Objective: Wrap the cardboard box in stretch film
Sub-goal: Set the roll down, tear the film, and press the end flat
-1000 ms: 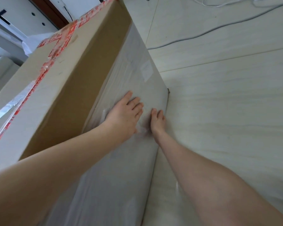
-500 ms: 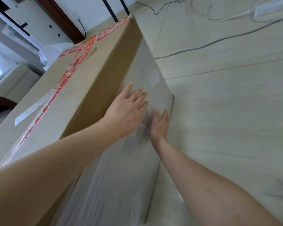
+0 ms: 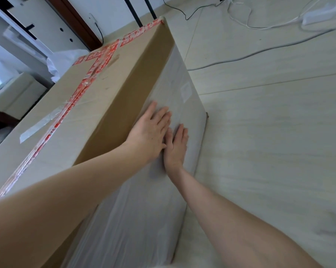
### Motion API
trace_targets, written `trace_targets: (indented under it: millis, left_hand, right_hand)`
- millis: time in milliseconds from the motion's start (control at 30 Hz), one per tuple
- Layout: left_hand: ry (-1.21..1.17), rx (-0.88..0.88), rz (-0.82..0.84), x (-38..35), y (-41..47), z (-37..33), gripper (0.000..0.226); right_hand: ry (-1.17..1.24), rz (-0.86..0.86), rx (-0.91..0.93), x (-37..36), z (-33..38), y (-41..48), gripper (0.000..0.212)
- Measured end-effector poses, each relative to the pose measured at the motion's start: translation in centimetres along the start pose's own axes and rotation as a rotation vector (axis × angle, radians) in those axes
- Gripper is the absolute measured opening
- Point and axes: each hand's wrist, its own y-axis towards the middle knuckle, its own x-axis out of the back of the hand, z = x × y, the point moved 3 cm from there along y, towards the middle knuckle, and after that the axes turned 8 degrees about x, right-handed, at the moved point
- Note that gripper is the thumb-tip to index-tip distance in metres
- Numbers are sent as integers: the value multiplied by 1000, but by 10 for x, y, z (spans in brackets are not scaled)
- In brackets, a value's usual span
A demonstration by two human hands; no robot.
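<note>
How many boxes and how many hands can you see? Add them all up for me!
Cardboard box: 1
Hands: 2 (left hand, right hand)
Total: 3

A pale, wood-grained floor (image 3: 279, 151) carries a large cardboard box (image 3: 105, 105); beyond the box's far corner, cables (image 3: 242, 58) trail towards a white power strip (image 3: 324, 18).

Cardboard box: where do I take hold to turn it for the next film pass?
Probably the top edge of the cardboard box, from above, palms clamping opposite sides: it is too wide for one grip, and the stretch film on the lower side looks slick.
</note>
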Motion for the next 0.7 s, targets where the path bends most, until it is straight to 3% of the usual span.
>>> trace_targets:
  millis: [400,700]
  left_hand:
    - [61,-20,41,-8,3,2,70]
    - [-84,48,63,7,10,4,73]
  right_hand:
    - [-37,-47,-10,-9,3,1,59]
    - [22,-105,-30,16,-9,23,58]
